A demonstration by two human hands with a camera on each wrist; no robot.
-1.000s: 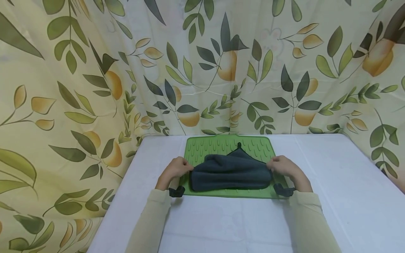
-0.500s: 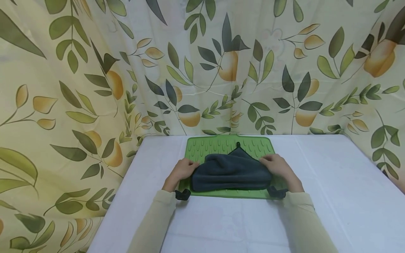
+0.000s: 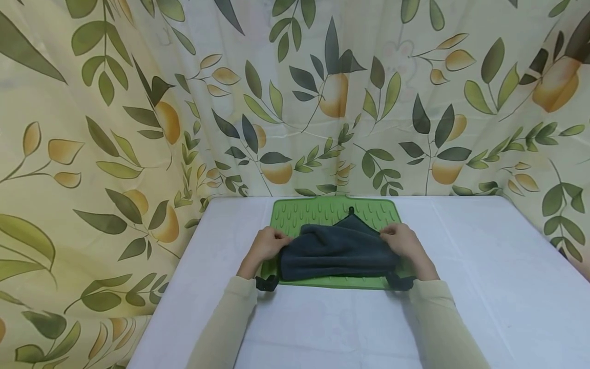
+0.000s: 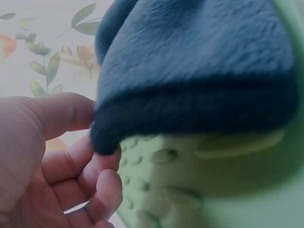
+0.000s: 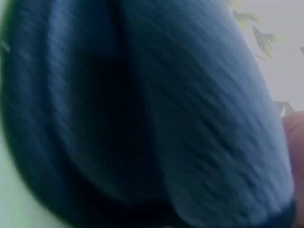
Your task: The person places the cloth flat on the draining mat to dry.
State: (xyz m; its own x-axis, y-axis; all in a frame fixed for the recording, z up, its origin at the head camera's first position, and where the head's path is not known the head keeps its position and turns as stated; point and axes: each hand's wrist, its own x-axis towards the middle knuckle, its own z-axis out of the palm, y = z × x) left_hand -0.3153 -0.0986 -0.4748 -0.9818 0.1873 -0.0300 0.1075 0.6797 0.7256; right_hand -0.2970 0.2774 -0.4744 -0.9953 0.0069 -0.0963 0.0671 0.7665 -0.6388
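A dark blue-grey fleecy towel (image 3: 338, 251) lies loosely folded on a green mat (image 3: 287, 211) with raised drop shapes. One corner with a small loop (image 3: 351, 210) points to the back. At the towel's left end is my left hand (image 3: 266, 245); in the left wrist view its thumb and fingers pinch the dark hemmed edge (image 4: 105, 135). My right hand (image 3: 402, 240) pinches the towel's upper right edge. In the right wrist view the layered towel (image 5: 204, 104) fills most of the picture, and only a sliver of a finger (image 5: 296, 156) shows at the right.
A white-covered table (image 3: 465, 251) bears the mat close to its back edge. Behind and to the left hangs a curtain (image 3: 295, 102) printed with leaves and fruit. Black wrist mounts (image 3: 267, 283) sit below both hands, over the mat's front corners.
Both hands have come inward along the towel's upper edges, the right one more. The towel's right end has tilted slightly, and the corner loop has shifted a little. The mat stays put.
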